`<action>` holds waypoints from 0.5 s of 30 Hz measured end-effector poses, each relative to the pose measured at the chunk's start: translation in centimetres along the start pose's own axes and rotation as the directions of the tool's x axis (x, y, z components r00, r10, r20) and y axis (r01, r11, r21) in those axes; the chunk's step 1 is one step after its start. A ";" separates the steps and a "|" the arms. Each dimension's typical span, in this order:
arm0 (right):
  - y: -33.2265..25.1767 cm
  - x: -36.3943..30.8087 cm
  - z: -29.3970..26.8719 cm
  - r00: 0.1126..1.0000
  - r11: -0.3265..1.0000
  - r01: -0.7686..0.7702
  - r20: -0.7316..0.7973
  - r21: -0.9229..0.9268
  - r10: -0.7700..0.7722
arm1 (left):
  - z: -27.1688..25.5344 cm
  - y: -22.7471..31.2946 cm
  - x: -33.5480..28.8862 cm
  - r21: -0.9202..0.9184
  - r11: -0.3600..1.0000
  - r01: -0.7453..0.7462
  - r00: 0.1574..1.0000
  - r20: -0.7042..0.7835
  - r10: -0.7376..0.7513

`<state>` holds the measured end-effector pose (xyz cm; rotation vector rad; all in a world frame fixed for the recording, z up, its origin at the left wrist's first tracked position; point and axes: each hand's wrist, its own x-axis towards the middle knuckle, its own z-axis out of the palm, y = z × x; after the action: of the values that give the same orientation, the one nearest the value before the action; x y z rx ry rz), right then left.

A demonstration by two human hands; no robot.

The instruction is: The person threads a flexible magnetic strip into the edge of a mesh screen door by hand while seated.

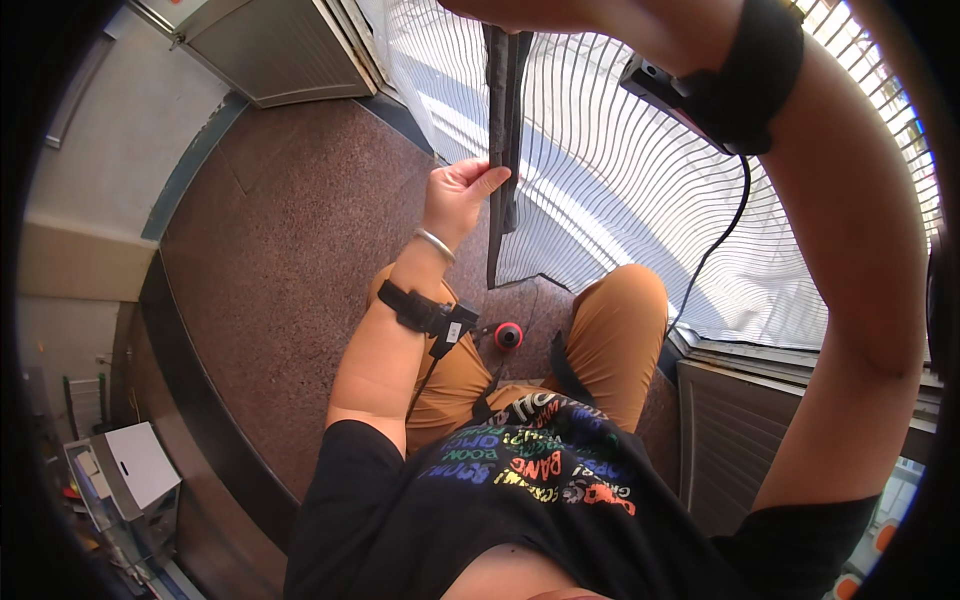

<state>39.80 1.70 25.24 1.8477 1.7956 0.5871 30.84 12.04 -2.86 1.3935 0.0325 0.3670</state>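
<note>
A sheer striped curtain (600,130) hangs in front of me, with a dark strip (497,110) running down its edge. My left hand (462,195) pinches this strip between thumb and fingers, partway up from its lower end. Higher up, at the top of the view, my right hand (545,12) is closed on the same dark edge; its upper part is cut off by the frame. Below the curtain's lower corner, between my knees, lies a red and black round-ended object (508,336) whose kind I cannot make out.
Brown speckled floor (290,200) spreads to my left. A grey panel door (270,50) stands at the far left, and another grey louvred panel (740,430) is near my right knee. A white box (140,465) sits among clutter at lower left. A black cable (738,210) hangs from my right wrist.
</note>
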 end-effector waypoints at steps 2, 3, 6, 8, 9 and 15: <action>0.3 -0.1 0.1 1.000 1.000 -0.016 0.002 -0.006 0.016 | -0.2 -0.9 -0.8 0.061 0.997 0.045 0.999 0.005 -0.046; 0.4 -0.2 0.3 1.000 1.000 -0.024 0.003 -0.010 0.024 | -0.3 -1.4 -1.1 0.091 0.993 0.068 0.998 0.007 -0.069; 0.4 -0.2 0.7 0.999 0.999 -0.042 -0.003 -0.010 0.042 | -0.9 -3.1 -1.4 0.001 0.999 0.050 0.998 0.040 -0.050; 0.5 -0.2 1.0 0.999 0.999 -0.054 -0.004 -0.009 0.054 | -0.8 -3.3 -1.3 -0.030 0.998 0.046 0.998 0.036 -0.045; 0.5 -0.2 1.1 0.998 0.998 -0.056 -0.004 -0.013 0.056 | -0.7 -3.5 -1.3 -0.044 0.998 0.040 0.999 0.030 -0.038; 0.9 -0.6 1.4 0.996 0.996 -0.092 -0.004 -0.015 0.092 | -1.1 -4.0 -1.1 -0.051 0.997 0.050 0.998 0.045 -0.048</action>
<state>41.39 1.07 24.70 1.9282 1.7112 0.6356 30.51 12.31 -7.11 1.3463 0.0212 0.2948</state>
